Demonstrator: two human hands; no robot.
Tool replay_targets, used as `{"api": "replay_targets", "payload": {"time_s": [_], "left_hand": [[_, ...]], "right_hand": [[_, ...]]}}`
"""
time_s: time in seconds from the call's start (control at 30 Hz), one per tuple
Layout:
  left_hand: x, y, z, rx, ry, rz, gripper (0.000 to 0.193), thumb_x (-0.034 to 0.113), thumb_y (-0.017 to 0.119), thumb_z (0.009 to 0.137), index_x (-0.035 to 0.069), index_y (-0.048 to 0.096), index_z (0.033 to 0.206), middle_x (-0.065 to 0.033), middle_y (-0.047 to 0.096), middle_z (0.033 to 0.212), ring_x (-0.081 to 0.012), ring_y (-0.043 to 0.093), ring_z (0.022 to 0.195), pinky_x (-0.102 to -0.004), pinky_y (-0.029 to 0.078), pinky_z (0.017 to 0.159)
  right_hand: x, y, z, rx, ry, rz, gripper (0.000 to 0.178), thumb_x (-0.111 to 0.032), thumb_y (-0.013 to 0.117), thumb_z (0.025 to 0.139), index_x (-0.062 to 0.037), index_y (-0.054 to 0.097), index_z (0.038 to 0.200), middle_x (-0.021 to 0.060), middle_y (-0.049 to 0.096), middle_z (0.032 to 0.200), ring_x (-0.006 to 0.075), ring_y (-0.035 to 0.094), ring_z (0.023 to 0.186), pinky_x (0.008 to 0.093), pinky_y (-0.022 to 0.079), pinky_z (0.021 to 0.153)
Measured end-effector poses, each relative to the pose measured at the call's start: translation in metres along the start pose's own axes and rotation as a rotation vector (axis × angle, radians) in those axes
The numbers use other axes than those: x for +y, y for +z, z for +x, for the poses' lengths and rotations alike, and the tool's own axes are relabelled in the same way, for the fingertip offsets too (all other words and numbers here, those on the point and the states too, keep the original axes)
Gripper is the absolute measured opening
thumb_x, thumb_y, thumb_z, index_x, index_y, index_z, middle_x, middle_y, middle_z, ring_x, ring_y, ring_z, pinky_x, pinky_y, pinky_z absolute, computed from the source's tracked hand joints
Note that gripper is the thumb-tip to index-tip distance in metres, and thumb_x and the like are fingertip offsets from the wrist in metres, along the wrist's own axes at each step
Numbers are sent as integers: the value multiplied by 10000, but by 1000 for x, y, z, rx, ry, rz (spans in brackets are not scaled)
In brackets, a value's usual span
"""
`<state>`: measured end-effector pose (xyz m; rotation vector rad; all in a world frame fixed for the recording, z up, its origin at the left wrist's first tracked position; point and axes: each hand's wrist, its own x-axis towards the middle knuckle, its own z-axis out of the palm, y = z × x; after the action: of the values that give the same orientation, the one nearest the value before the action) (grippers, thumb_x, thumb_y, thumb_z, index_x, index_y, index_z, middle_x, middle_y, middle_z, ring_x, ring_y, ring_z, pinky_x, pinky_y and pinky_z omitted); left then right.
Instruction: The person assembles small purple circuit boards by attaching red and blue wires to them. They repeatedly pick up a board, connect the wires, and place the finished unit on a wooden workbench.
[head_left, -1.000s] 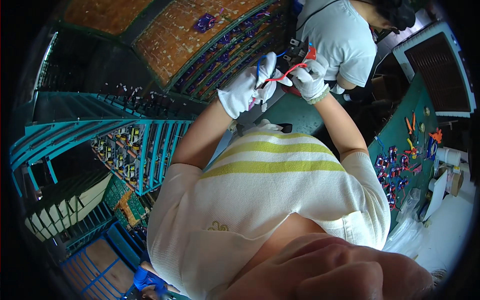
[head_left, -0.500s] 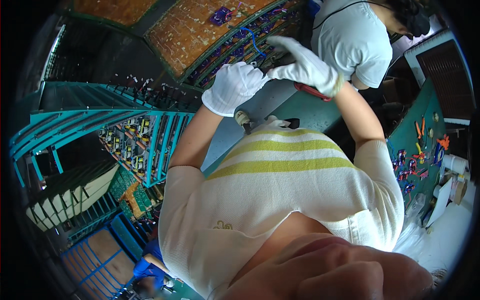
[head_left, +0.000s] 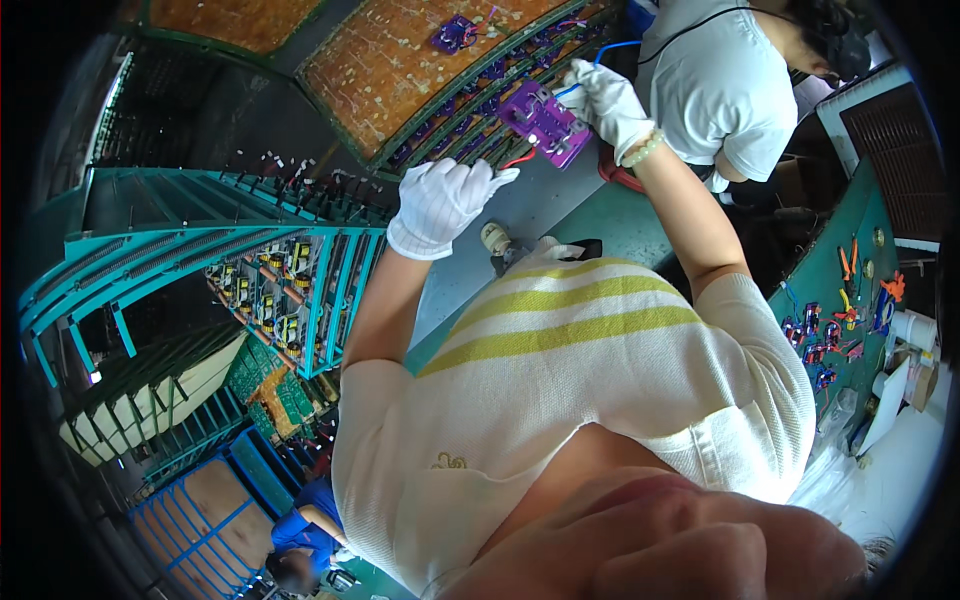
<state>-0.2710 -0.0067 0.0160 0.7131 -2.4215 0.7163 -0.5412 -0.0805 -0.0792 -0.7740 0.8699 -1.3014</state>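
Observation:
A purple circuit board [head_left: 548, 128] with metal parts on its face is tilted up between my two white-gloved hands. My right hand [head_left: 606, 106] is closed at its right edge, the fingertips partly hidden. A blue wire [head_left: 617, 44] runs by the fingers of this hand. From the board's lower left side comes a short red wire [head_left: 520, 159]. My left hand [head_left: 440, 208] is closed with the fingertips together at the red wire's free end.
Ahead stands a rack of orange-brown trays [head_left: 390, 70], with another purple board [head_left: 455, 35] on top. A person in a white shirt [head_left: 720, 85] is close on the right. Teal racks [head_left: 210, 215] fill the left. Pliers and small parts lie on a green table [head_left: 840, 240] at right.
My hands have moved apart. The purple board, hidden before, now shows between them with its red wire. My right hand has turned and its fingers have closed.

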Motion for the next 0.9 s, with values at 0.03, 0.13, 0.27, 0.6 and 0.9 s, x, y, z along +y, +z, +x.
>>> {"api": "replay_targets", "payload": {"time_s": [0.03,0.13,0.27,0.6,0.9], "left_hand": [[-1,2,-3,18,-59,35,402,416,700,803,202,455,566,59,341,463,-111,409,431,-267,313,421],[-1,23,-18,-48,-340,-110,391,439,701,798,185,504,575,20,437,456,-175,480,410,-300,345,389],[-4,34,-8,-197,-935,-832,431,422,609,891,100,564,609,-25,503,493,-139,473,430,-300,356,414],[23,72,39,75,-1281,-2402,220,118,500,935,1,608,1087,-70,663,933,-152,633,820,-256,514,745],[-9,82,23,137,-1328,-1152,608,389,613,905,31,396,1346,-133,556,1154,-173,575,978,-326,508,790]], "right_hand": [[-17,14,-17,9,-65,147,233,-226,600,919,-22,593,1031,57,608,936,177,638,728,303,554,652],[-42,27,-32,53,-196,215,264,-240,569,928,-10,536,1055,97,612,853,206,638,727,304,554,646],[-49,45,-40,-159,-45,646,216,-221,551,924,-18,526,991,105,585,759,234,612,652,301,544,627],[-23,81,-52,-391,-527,-748,167,-60,569,895,-14,591,1054,58,682,870,150,667,758,273,554,673],[-17,49,-16,377,201,730,212,-161,468,914,-138,509,708,-26,446,565,134,453,465,282,420,456]]}}
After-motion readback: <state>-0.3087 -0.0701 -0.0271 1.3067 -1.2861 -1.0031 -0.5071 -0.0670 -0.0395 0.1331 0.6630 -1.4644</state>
